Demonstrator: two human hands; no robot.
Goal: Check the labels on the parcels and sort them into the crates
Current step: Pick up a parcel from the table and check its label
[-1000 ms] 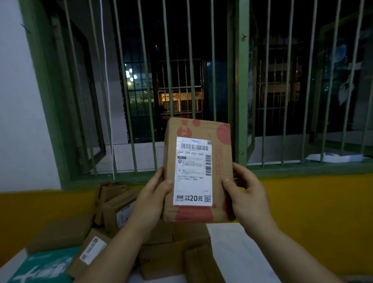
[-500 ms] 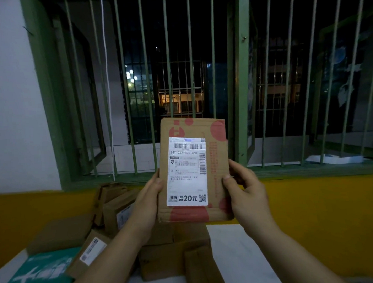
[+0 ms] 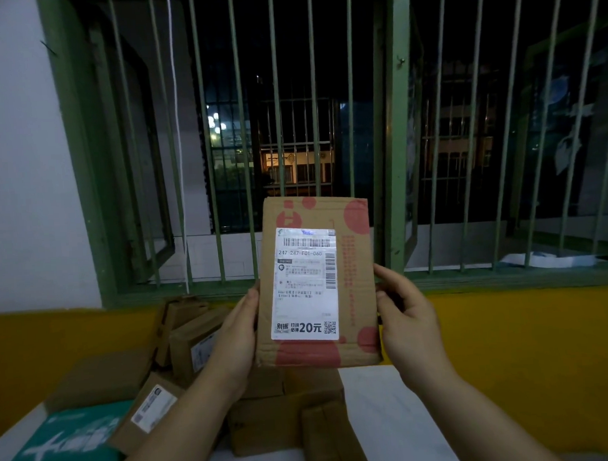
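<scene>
in front of the barred green window (image 3: 392, 127), a flat cardboard parcel (image 3: 358, 287) with pinkish-red dots is held upright in the air, face toward the camera. its white shipping label (image 3: 303, 283) reads "247 247-f01-060" under a barcode, with "20元" in big print and a qr code at the bottom; the small lines in between are too fuzzy to read. left hand (image 3: 236, 336) grips the left edge, fingers curled behind out of sight, and right hand (image 3: 408, 325) grips the right edge, thumb on the front. below on the white table (image 3: 393, 419) sits a pile of plain brown boxes (image 3: 287, 418), partly hidden by the arms, one with a small label (image 3: 153, 407) i can't read, plus a teal package (image 3: 67, 450) with smeary white print, cut off at the frame edge.
</scene>
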